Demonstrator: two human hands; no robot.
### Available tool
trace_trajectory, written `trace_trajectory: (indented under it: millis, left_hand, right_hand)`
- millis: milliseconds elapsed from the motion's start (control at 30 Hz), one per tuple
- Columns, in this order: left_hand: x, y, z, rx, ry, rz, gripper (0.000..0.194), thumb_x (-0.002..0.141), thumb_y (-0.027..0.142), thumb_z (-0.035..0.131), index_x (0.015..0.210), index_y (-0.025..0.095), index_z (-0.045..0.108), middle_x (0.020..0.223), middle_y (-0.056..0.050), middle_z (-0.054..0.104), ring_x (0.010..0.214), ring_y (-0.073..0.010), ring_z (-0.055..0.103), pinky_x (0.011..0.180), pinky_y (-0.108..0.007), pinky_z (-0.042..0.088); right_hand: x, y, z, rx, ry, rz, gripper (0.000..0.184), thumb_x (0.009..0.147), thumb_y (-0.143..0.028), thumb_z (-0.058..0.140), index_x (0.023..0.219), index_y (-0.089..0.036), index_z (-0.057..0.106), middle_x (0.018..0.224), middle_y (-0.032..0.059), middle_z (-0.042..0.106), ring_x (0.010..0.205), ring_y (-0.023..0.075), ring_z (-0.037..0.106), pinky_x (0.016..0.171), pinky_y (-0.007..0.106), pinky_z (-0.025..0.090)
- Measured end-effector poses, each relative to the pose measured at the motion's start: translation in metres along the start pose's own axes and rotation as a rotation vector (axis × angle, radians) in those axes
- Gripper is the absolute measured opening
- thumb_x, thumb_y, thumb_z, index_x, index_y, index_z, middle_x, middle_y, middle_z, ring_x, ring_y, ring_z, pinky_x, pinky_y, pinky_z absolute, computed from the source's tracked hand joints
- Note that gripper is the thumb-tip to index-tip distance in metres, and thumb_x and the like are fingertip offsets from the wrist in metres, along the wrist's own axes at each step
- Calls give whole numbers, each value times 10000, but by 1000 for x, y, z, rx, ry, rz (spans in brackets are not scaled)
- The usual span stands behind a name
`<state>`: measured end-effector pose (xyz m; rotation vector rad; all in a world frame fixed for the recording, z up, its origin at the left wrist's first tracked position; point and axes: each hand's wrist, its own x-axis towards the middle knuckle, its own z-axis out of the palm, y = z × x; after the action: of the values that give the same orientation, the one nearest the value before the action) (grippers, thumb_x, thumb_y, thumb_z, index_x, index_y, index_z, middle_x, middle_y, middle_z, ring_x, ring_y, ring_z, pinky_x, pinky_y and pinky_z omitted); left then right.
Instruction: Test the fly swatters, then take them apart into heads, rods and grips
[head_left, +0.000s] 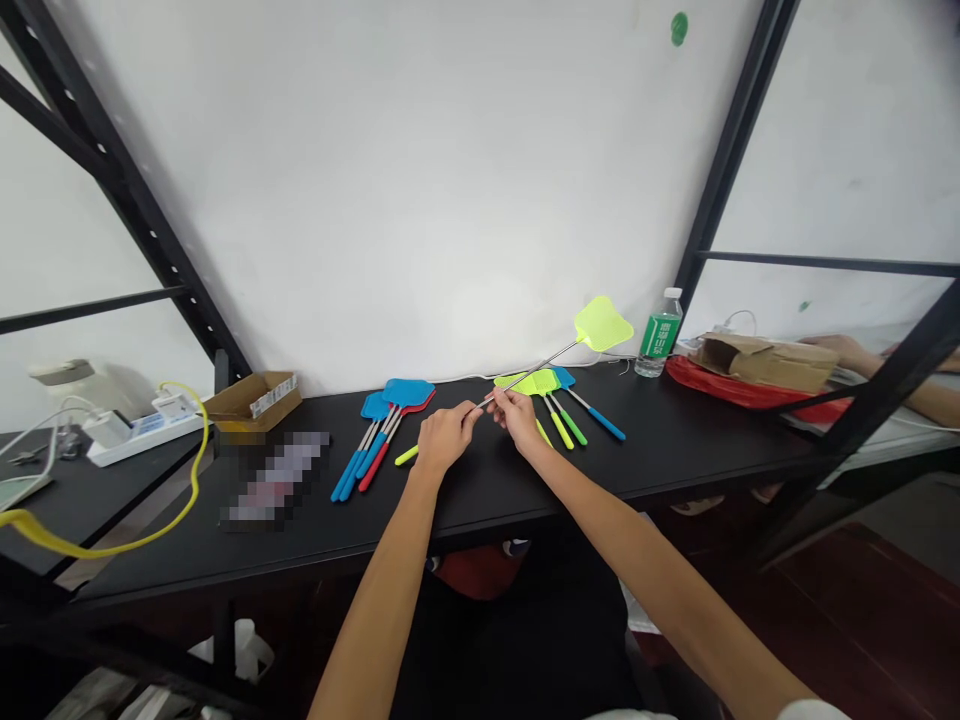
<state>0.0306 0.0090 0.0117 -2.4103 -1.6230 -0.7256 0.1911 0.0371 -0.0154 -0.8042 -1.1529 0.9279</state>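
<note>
— black shelf-table (315, 540) against a white wall. what's in your fingers?

— my left hand (444, 437) is closed round the yellow-green handle end of a fly swatter (602, 324), and my right hand (517, 411) pinches its metal rod just beside it, so the yellow head tilts up above the table.

— and around you?

— blue swatters (390, 420) lie left, more swatters (555, 400) right (a water bottle (659, 335) stands behind).

Yellow-green fly swatter (602, 325), metal rod extended, tilted up over the table.
</note>
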Motion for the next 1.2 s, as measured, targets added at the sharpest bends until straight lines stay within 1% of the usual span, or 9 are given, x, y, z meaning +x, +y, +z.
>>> trace_trajectory:
  millis: [167, 233, 333, 533, 600, 667, 867, 1067, 1200]
  left_hand:
    - [-1, -3, -2, -5, -19, 20, 458, 996, 543, 299, 1065, 295, 677, 851, -60, 720, 839, -240, 674, 654, -277, 361]
    - [-2, -5, -2, -14, -26, 30, 455, 994, 542, 306, 1056, 294, 683, 844, -58, 718, 832, -239, 671, 651, -276, 361]
    - [-3, -8, -2, -21, -21, 25, 446, 991, 534, 322, 1035, 284, 689, 816, -60, 710, 809, -237, 666, 640, -275, 353]
    - [-5, -10, -1, -4, 9, 3, 427, 988, 515, 344, 1017, 271, 693, 811, -68, 708, 779, -232, 657, 637, -275, 340]
    - [-5, -9, -1, 1, 16, 8, 420, 989, 510, 346, 1020, 274, 692, 811, -64, 709, 781, -231, 657, 635, -274, 336]
    - [-4, -8, 0, 3, 21, 7, 408, 989, 506, 352, 1011, 280, 691, 802, -56, 710, 779, -230, 658, 625, -273, 327]
    - [2, -5, 1, 1, 21, -1, 400, 989, 498, 349, 1017, 292, 690, 823, -49, 716, 785, -229, 659, 615, -280, 310]
    - [1, -15, -3, 36, 11, -4, 366, 986, 465, 369, 998, 294, 693, 821, -47, 716, 797, -237, 655, 602, -294, 291]
    - [0, -20, -3, 41, 19, -41, 370, 989, 449, 367, 1004, 282, 697, 863, -59, 726, 824, -235, 654, 621, -296, 301]
  right_hand:
    - [9, -5, -10, 111, 304, -81, 454, 780, -621, 639, 712, -172, 641, 575, -24, 502, 455, 75, 395, 410, 228, 280]
    - [10, -6, -14, 141, 364, -94, 456, 785, -626, 632, 710, -176, 625, 566, -34, 474, 455, 74, 386, 406, 224, 277]
    - [9, -7, -15, 136, 325, -83, 456, 793, -627, 627, 733, -175, 627, 589, -28, 494, 452, 70, 393, 394, 217, 262]
    - [1, -7, -9, 73, 143, -20, 479, 800, -634, 622, 863, -164, 690, 649, -2, 570, 437, 64, 425, 381, 207, 256]
    - [-1, -6, -6, 46, 69, 15, 490, 792, -639, 626, 840, -156, 696, 666, 17, 601, 442, 70, 452, 383, 209, 270]
    - [-2, -6, -2, 24, 29, 34, 494, 780, -643, 634, 800, -153, 693, 671, 31, 622, 448, 78, 473, 384, 213, 278]
    - [3, -7, -3, 51, 134, -4, 478, 789, -634, 624, 727, -161, 657, 609, 20, 595, 446, 84, 455, 397, 224, 284]
    - [14, -5, -19, 129, 363, -35, 491, 787, -651, 614, 700, -168, 619, 563, -17, 519, 436, 78, 412, 389, 219, 258]
    - [17, -5, -22, 164, 396, -47, 504, 778, -665, 622, 700, -167, 609, 557, -26, 501, 432, 72, 399, 385, 217, 262]
